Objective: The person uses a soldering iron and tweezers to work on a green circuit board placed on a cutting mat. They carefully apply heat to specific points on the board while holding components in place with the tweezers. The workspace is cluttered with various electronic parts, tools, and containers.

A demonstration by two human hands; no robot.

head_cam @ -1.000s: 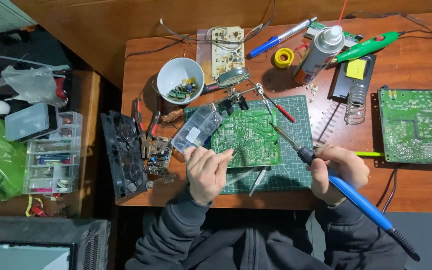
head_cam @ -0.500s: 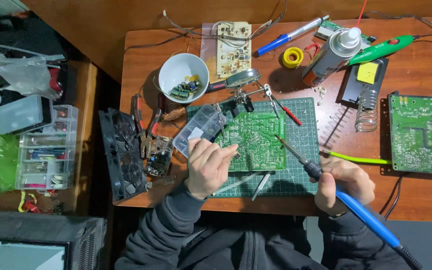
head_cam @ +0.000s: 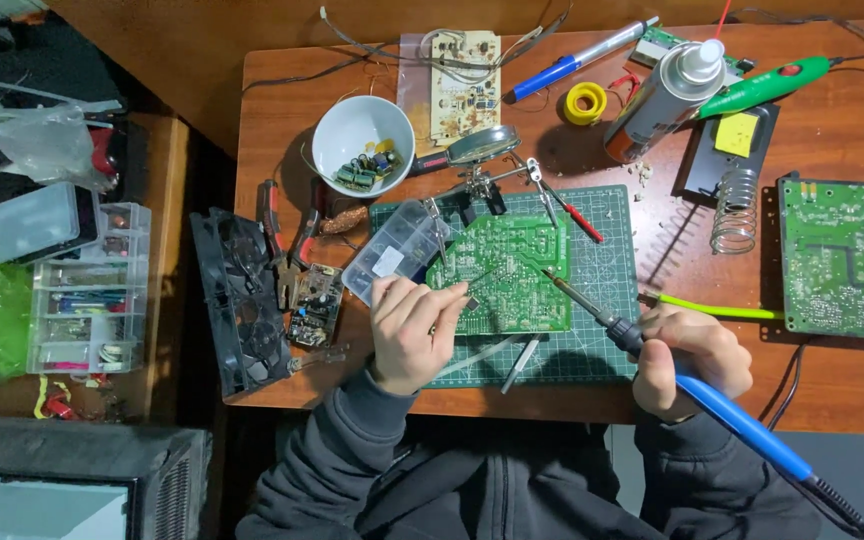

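Note:
A green circuit board [head_cam: 512,262] lies on the green cutting mat [head_cam: 607,270] at the desk's middle. My right hand [head_cam: 692,360] grips a blue-handled soldering iron [head_cam: 722,405], its metal tip resting on the board's right part. My left hand [head_cam: 410,332] pinches a thin solder wire or tweezers whose end reaches the board's lower left; which one I cannot tell. Both hands sit near the desk's front edge.
White bowl [head_cam: 363,146] of small parts, clear parts box [head_cam: 395,250], helping-hand magnifier [head_cam: 485,150], spray can [head_cam: 664,97], iron stand with coil [head_cam: 733,205], second green board [head_cam: 845,258] at right, black fan [head_cam: 235,300] and pliers at left, drawer organiser [head_cam: 87,290] off the desk.
The view has shifted slightly. My right hand has slid the soldering iron tip a little down and left across the board. My left hand stays at the board's lower left.

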